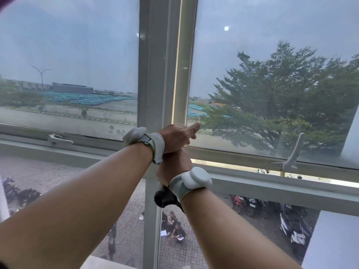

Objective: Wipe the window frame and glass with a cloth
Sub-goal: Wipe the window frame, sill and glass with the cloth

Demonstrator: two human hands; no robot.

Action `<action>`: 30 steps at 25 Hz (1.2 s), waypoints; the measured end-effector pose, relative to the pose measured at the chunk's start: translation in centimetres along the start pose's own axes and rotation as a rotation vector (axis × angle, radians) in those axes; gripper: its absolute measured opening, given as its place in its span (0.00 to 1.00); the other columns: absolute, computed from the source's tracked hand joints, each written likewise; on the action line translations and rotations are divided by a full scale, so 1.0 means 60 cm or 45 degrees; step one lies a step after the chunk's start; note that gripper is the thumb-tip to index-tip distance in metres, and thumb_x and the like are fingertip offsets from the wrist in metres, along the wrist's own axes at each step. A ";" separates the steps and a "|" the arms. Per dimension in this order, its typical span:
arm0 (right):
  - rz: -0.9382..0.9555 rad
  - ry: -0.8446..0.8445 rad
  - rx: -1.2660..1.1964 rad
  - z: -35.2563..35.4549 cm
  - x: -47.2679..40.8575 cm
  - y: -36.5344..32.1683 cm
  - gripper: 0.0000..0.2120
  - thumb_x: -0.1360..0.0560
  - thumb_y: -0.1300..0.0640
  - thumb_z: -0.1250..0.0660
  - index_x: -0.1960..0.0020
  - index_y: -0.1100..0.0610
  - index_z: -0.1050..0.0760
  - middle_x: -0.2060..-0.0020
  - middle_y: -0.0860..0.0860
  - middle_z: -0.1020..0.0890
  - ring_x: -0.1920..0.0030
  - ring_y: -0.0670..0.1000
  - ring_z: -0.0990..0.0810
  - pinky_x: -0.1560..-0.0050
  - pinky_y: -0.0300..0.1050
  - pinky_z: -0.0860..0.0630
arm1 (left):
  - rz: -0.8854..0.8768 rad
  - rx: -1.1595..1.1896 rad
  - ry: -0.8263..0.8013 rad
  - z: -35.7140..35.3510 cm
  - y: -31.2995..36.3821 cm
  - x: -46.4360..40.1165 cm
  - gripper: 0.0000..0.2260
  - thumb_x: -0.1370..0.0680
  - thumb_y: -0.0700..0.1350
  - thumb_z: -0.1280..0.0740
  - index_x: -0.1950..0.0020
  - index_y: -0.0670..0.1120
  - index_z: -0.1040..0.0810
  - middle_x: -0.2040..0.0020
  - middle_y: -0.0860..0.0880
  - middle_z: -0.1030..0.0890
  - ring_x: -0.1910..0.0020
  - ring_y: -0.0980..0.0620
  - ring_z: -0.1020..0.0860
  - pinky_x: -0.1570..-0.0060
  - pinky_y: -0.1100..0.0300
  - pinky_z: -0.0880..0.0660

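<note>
My left hand (178,134) reaches across in front of the white vertical window frame (161,74), fingers fairly straight and pointing right, index tip over the right glass pane (272,45). It lies on top of my right hand (172,166), which is curled just below it near the horizontal frame rail (242,158). A dark fuzzy cloth (165,199) hangs out under my right wrist; my right hand appears to grip it, though the fingers are hidden. Both wrists wear pale bands. The left glass pane (68,55) looks hazy.
A white latch handle (58,140) lies flat on the left sash rail. Another handle (291,158) on the right sash sticks upward. Lower fixed panes show a paved yard, seated people and parked motorbikes far below. A purple blur (7,1) sits at the top left corner.
</note>
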State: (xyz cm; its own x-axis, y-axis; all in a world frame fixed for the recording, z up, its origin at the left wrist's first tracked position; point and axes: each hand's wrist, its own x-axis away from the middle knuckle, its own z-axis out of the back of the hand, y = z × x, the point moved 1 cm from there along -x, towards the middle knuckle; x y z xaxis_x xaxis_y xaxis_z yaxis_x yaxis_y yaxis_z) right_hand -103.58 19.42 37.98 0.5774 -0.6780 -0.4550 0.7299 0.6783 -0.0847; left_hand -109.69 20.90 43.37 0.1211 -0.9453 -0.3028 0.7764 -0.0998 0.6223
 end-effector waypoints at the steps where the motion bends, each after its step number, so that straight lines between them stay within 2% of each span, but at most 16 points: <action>1: -0.007 -0.018 -0.008 0.000 0.000 0.002 0.13 0.22 0.58 0.41 0.40 0.58 0.25 0.40 0.56 0.21 0.40 0.56 0.23 0.45 0.46 0.27 | -0.001 -0.012 -0.002 -0.002 0.000 0.001 0.31 0.23 0.68 0.49 0.44 0.47 0.18 0.49 0.45 0.17 0.47 0.48 0.20 0.38 0.51 0.27; 4: -0.021 -0.064 -0.078 0.004 -0.001 0.007 0.16 0.21 0.57 0.43 0.35 0.59 0.28 0.37 0.57 0.24 0.36 0.57 0.26 0.42 0.47 0.30 | 0.003 -0.030 0.005 -0.003 0.005 0.006 0.28 0.21 0.65 0.49 0.44 0.47 0.18 0.49 0.45 0.17 0.47 0.48 0.21 0.39 0.53 0.27; 8: 0.023 0.005 -0.148 0.009 0.005 0.027 0.15 0.23 0.55 0.40 0.41 0.57 0.22 0.44 0.57 0.19 0.41 0.58 0.22 0.45 0.46 0.27 | -0.035 -0.029 0.061 0.008 0.011 0.025 0.26 0.20 0.64 0.49 0.43 0.47 0.19 0.49 0.46 0.18 0.45 0.46 0.22 0.39 0.51 0.28; 11: -0.071 0.138 -0.311 0.031 0.009 0.052 0.13 0.24 0.51 0.40 0.45 0.56 0.22 0.49 0.57 0.18 0.46 0.60 0.22 0.48 0.47 0.27 | -0.060 -0.058 0.110 0.023 0.018 0.037 0.26 0.19 0.61 0.49 0.42 0.44 0.20 0.45 0.42 0.19 0.42 0.43 0.23 0.37 0.48 0.29; 14: -0.243 0.176 -0.654 0.052 0.012 0.066 0.15 0.27 0.56 0.37 0.41 0.53 0.28 0.52 0.56 0.20 0.48 0.59 0.23 0.48 0.48 0.26 | -0.053 -0.080 0.105 0.040 0.022 0.041 0.28 0.18 0.60 0.51 0.41 0.39 0.21 0.42 0.40 0.20 0.41 0.42 0.24 0.37 0.48 0.29; 17: -0.269 0.164 -0.860 0.057 0.012 0.075 0.20 0.27 0.61 0.38 0.36 0.50 0.34 0.54 0.52 0.23 0.52 0.55 0.24 0.50 0.44 0.28 | -0.074 -0.126 0.111 0.043 0.029 0.045 0.34 0.21 0.64 0.52 0.43 0.36 0.22 0.43 0.38 0.20 0.43 0.41 0.23 0.39 0.45 0.28; 18: -0.257 0.180 -0.932 0.055 0.011 0.079 0.23 0.27 0.61 0.38 0.34 0.47 0.35 0.54 0.50 0.22 0.52 0.53 0.24 0.49 0.44 0.27 | -0.090 -0.132 0.109 0.042 0.031 0.047 0.32 0.21 0.64 0.52 0.44 0.38 0.21 0.42 0.39 0.20 0.43 0.41 0.23 0.39 0.45 0.28; 20: -0.247 0.194 -1.115 0.045 0.006 0.087 0.26 0.27 0.63 0.38 0.35 0.41 0.33 0.55 0.46 0.19 0.51 0.51 0.21 0.46 0.47 0.23 | -0.113 -0.152 0.117 0.039 0.033 0.047 0.23 0.18 0.60 0.51 0.48 0.48 0.21 0.41 0.41 0.21 0.41 0.42 0.24 0.38 0.46 0.30; 22: -0.253 0.172 -1.345 0.028 0.000 0.096 0.23 0.28 0.66 0.37 0.40 0.42 0.26 0.58 0.45 0.16 0.52 0.50 0.18 0.46 0.49 0.21 | -0.127 -0.170 0.186 0.037 0.036 0.042 0.19 0.18 0.60 0.50 0.56 0.51 0.27 0.48 0.42 0.20 0.46 0.41 0.24 0.41 0.45 0.28; 24: -0.261 0.121 -1.461 0.010 -0.006 0.099 0.17 0.28 0.68 0.36 0.49 0.49 0.19 0.59 0.48 0.14 0.55 0.51 0.16 0.46 0.51 0.20 | -0.142 -0.182 0.238 0.033 0.039 0.038 0.21 0.18 0.60 0.50 0.60 0.48 0.30 0.56 0.43 0.22 0.52 0.41 0.24 0.45 0.45 0.27; 26: -0.235 0.090 -1.415 -0.007 -0.003 0.094 0.12 0.28 0.66 0.33 0.53 0.51 0.18 0.58 0.51 0.14 0.57 0.51 0.16 0.47 0.51 0.20 | -0.150 -0.217 0.215 0.029 0.041 0.035 0.21 0.18 0.59 0.50 0.61 0.47 0.30 0.60 0.45 0.23 0.55 0.42 0.25 0.47 0.48 0.27; 27: -0.216 0.100 -1.343 -0.012 -0.001 0.090 0.10 0.29 0.64 0.31 0.53 0.51 0.18 0.58 0.50 0.14 0.56 0.51 0.17 0.47 0.50 0.20 | -0.150 -0.229 0.196 0.027 0.041 0.035 0.22 0.18 0.59 0.50 0.59 0.46 0.28 0.58 0.45 0.22 0.53 0.42 0.25 0.46 0.48 0.28; 30: -0.128 0.152 -1.051 -0.019 0.007 0.081 0.12 0.31 0.58 0.28 0.48 0.51 0.18 0.52 0.49 0.16 0.51 0.51 0.18 0.45 0.45 0.23 | -0.143 -0.237 0.138 0.016 0.043 0.034 0.26 0.18 0.60 0.50 0.41 0.42 0.23 0.42 0.41 0.20 0.41 0.43 0.25 0.37 0.49 0.31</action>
State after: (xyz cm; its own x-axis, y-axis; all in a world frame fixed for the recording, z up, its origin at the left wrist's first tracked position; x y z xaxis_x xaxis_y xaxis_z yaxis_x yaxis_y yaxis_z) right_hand -100.21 22.74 36.37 0.4474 -0.7435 -0.4971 0.2468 0.6369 -0.7304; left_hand -108.03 18.43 45.04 0.0854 -0.8918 -0.4443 0.8881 -0.1340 0.4398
